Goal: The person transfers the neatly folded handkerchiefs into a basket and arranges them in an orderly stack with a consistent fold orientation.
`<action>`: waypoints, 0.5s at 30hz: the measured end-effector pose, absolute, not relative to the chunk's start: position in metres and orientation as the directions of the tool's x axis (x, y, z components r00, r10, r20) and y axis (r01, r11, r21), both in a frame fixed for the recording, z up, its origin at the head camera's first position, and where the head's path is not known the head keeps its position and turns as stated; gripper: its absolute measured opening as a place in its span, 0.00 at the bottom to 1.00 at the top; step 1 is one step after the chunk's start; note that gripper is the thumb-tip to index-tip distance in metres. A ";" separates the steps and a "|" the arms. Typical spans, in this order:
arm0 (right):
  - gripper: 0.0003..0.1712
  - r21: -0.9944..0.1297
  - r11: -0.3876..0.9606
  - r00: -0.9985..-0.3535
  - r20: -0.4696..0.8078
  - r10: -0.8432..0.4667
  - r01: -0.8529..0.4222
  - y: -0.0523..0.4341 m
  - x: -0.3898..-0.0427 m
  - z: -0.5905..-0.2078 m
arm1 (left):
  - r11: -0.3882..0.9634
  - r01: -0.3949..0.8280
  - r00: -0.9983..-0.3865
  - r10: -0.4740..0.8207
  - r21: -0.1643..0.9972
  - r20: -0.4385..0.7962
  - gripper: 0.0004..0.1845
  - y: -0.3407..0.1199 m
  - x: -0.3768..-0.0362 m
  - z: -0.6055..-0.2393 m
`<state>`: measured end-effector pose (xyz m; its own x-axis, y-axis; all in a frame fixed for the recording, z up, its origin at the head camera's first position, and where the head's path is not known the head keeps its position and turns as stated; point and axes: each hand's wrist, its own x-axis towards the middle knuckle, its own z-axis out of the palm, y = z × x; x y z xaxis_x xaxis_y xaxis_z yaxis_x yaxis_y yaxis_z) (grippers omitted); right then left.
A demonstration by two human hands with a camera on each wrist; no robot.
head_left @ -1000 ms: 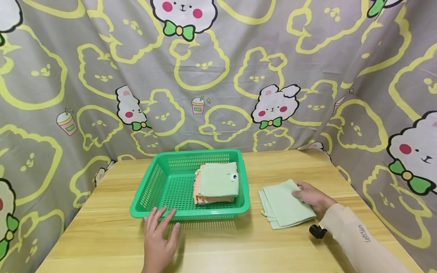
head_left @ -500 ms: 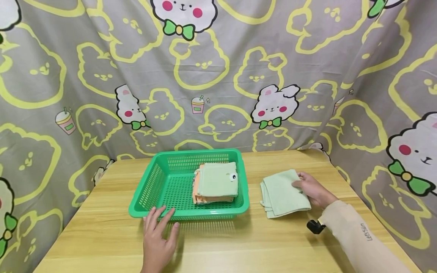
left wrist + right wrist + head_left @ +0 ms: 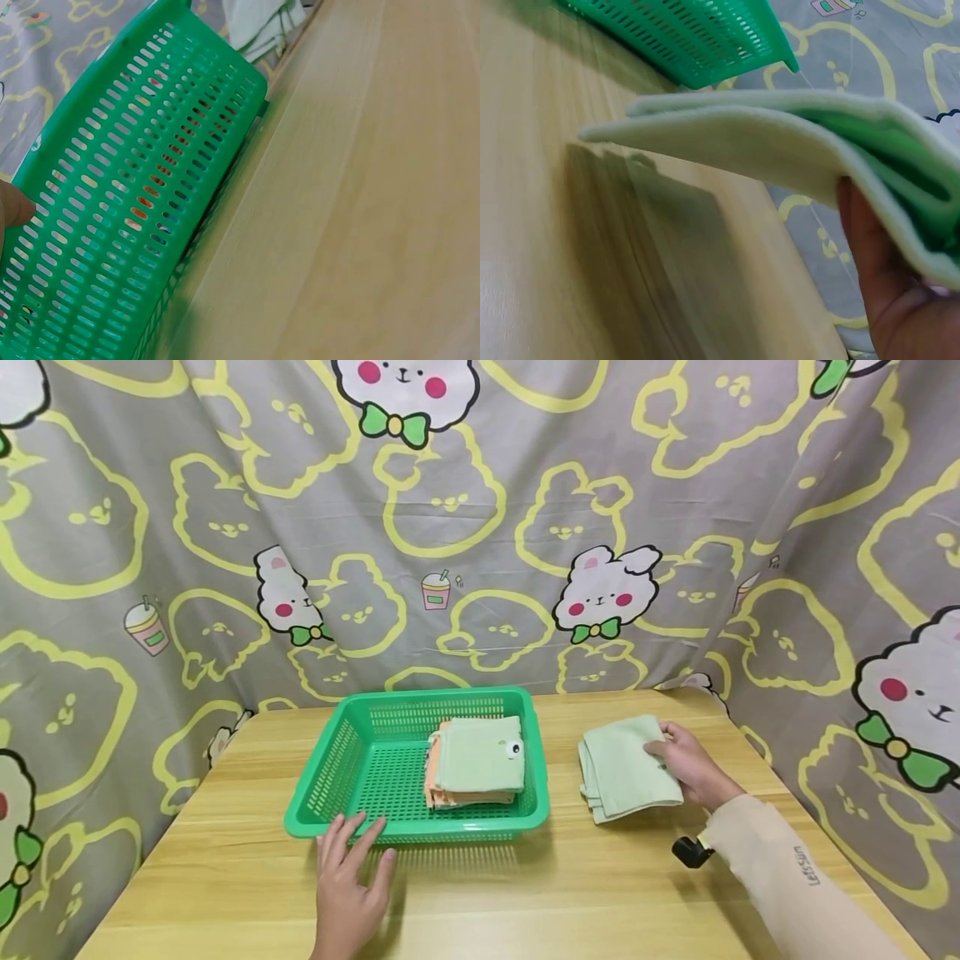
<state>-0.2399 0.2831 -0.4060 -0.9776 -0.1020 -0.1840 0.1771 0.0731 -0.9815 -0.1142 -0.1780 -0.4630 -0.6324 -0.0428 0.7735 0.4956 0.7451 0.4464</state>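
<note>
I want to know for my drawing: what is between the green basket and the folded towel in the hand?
Only bare wooden table, seen in the head view.

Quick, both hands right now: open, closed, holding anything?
Left hand: open, fingers straight against the green basket.
Right hand: grips the folded green towel, lifted off the table.

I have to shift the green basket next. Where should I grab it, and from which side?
Take the green basket by the rim of its near wall, coming from the front edge of the table, probably. The left hand already rests there with straight fingers touching that wall. The rim flares outward, giving fingers a lip for a grip. The folded towels lie toward the right side, so expect that side to feel heavier.
</note>
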 end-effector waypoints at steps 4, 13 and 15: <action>0.27 -0.978 0.146 -0.986 -0.158 -0.045 0.150 0.279 -0.240 -0.400 | 0.743 0.500 -0.629 -0.043 0.446 0.776 0.25 -0.178 -0.114 -0.463; 0.23 -0.973 0.190 -0.991 -0.135 -0.002 0.132 0.275 -0.244 -0.393 | 0.741 0.502 -0.627 -0.043 0.446 0.778 0.25 -0.178 -0.114 -0.463; 0.23 -0.976 0.175 -0.992 -0.129 0.001 0.127 0.275 -0.244 -0.392 | 0.741 0.500 -0.629 -0.045 0.448 0.776 0.24 -0.177 -0.114 -0.463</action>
<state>-0.2439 0.2755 -0.3920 -0.9917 0.0010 -0.1285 0.1267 0.1751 -0.9764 -0.1136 -0.1775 -0.4627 -0.6291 -0.0447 0.7760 0.5002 0.7409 0.4482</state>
